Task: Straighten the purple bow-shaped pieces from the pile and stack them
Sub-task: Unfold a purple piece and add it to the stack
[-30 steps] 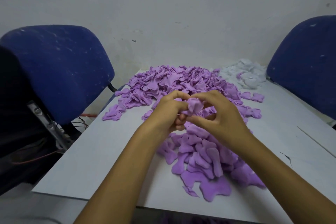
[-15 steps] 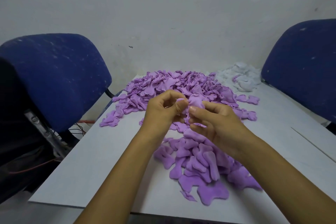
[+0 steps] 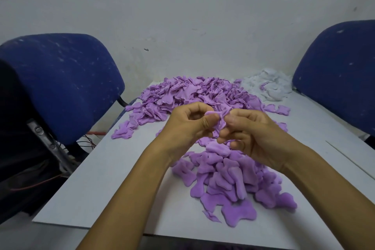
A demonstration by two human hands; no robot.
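A big pile of purple bow-shaped pieces (image 3: 190,95) covers the far middle of the white table (image 3: 105,168). Closer to me lies a looser heap of flattened purple pieces (image 3: 229,176). Above that heap, both hands hold one crumpled purple piece (image 3: 220,118) between them. My left hand (image 3: 188,126) pinches its left side with thumb and forefinger. My right hand (image 3: 251,136) pinches its right side, with its other fingers curled underneath. Most of the held piece is hidden by the fingers.
A heap of white pieces (image 3: 267,87) sits at the far right of the table. Blue chairs stand on the left (image 3: 60,83) and on the right (image 3: 341,71). Cables and a metal frame (image 3: 50,144) lie left of the table edge. A wall rises behind.
Both hands have stayed together on the same piece, working it between the fingertips. The crumpled piece now shows thinner between them, and the camera has tilted slightly.
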